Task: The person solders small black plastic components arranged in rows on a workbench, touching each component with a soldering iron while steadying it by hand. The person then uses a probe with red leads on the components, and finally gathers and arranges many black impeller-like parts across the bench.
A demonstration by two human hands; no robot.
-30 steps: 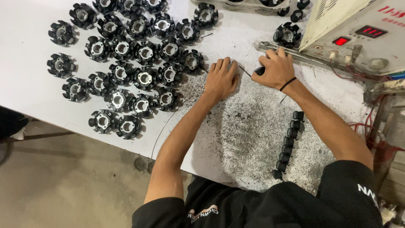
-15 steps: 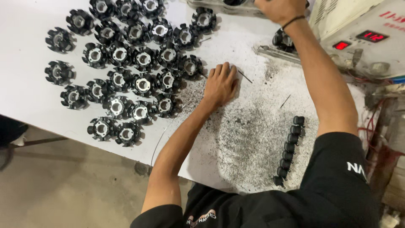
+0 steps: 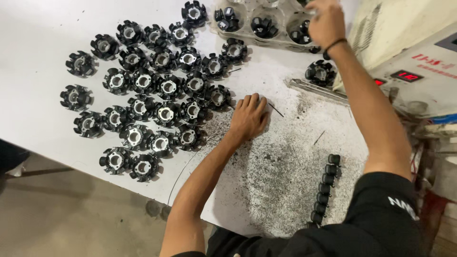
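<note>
My left hand [image 3: 250, 116] lies flat on the white table [image 3: 38, 38], palm down, holding nothing. It rests beside a cluster of several black finned round parts with metal centres [image 3: 164, 113]. My right hand [image 3: 326, 21] is stretched to the far edge, fingers curled over a pale tray [image 3: 281, 42] whose cups hold small black pieces. What is under those fingers is hidden. A single finned part [image 3: 320, 73] lies just below that wrist.
Dark metal filings [image 3: 281, 171] cover the table in front of me. A row of small black caps [image 3: 326, 188] lies near my right elbow. Thin pins [image 3: 275, 109] lie by my left hand. A beige machine with a red display [image 3: 404, 76] stands at the right, a metal bar [image 3: 316, 89] before it.
My right hand left the table beside my left hand and reached up to the tray at the far edge. My left hand stayed flat in place.
</note>
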